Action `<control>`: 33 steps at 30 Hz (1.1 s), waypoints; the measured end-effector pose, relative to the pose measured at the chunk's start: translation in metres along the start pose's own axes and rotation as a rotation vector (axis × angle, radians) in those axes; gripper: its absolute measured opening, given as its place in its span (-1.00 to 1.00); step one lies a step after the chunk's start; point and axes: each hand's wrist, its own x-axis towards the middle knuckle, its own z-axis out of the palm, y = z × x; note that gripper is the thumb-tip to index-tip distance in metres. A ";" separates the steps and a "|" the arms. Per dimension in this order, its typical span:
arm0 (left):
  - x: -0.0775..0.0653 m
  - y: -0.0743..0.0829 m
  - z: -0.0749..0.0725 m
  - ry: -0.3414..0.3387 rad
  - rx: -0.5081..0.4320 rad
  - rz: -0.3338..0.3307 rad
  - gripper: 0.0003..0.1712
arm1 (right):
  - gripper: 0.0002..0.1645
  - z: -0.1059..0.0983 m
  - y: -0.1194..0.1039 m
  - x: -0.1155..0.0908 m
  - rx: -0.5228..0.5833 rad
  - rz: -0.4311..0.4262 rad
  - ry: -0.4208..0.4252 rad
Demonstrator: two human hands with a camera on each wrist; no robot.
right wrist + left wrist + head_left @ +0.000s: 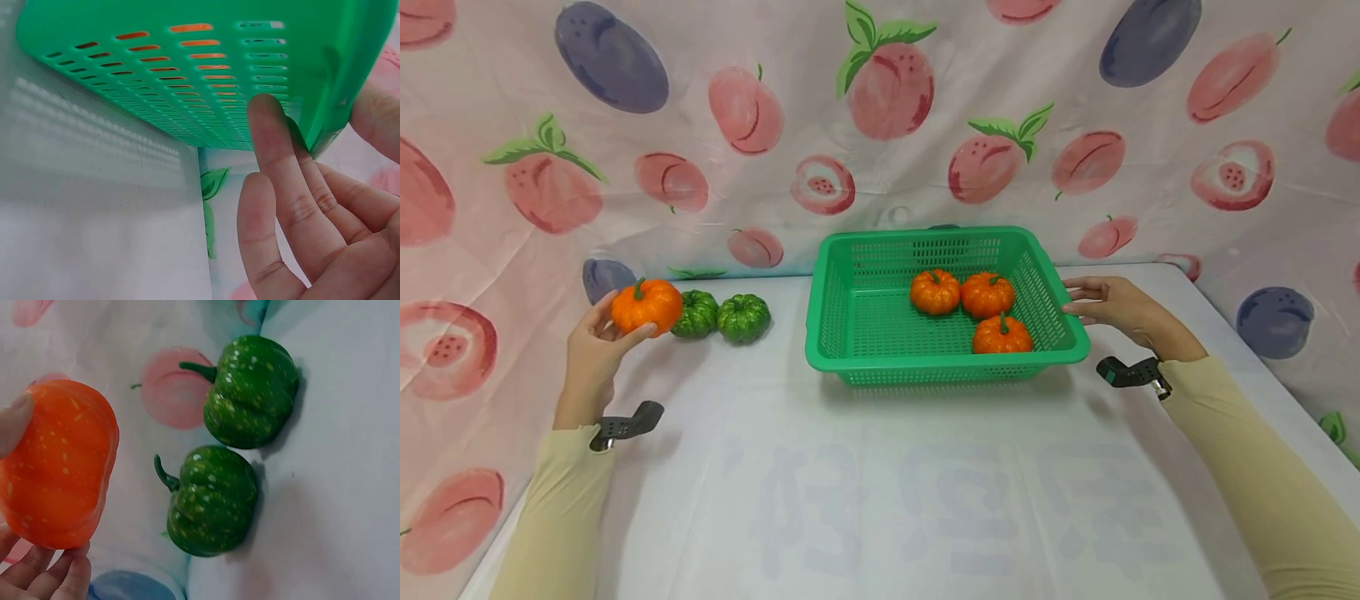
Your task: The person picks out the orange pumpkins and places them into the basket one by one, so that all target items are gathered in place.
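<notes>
My left hand [587, 350] grips an orange toy pumpkin [647, 307] with a green stem, held above the table's left side. In the left wrist view, the thumb presses one side of the pumpkin [62, 465] and curled fingers support the other. Beside it two speckled green pumpkins [743, 318] sit on the table. At the right end of a green plastic basket [910, 362], my right hand [1116, 310] touches the rim. Its fingers [303, 200] extend nearly straight under the rim against the slotted wall. Inside the basket, towards the right, are three orange pumpkins [988, 295].
The table [722, 500] has a white cover with faint grey marks. A fruit-print cloth [820, 100] hangs behind and at both sides. Each wrist wears a dark camera mount [625, 423].
</notes>
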 end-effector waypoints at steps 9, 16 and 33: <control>-0.004 0.012 0.015 -0.053 -0.055 0.067 -0.02 | -0.16 0.000 0.000 0.000 0.002 -0.002 -0.001; -0.006 0.022 0.028 -0.083 0.000 0.068 -0.01 | -0.14 0.000 0.001 0.000 -0.003 0.008 0.000; -0.003 0.040 0.054 -0.196 0.099 0.056 -0.04 | -0.15 0.000 -0.001 -0.001 -0.004 -0.001 0.005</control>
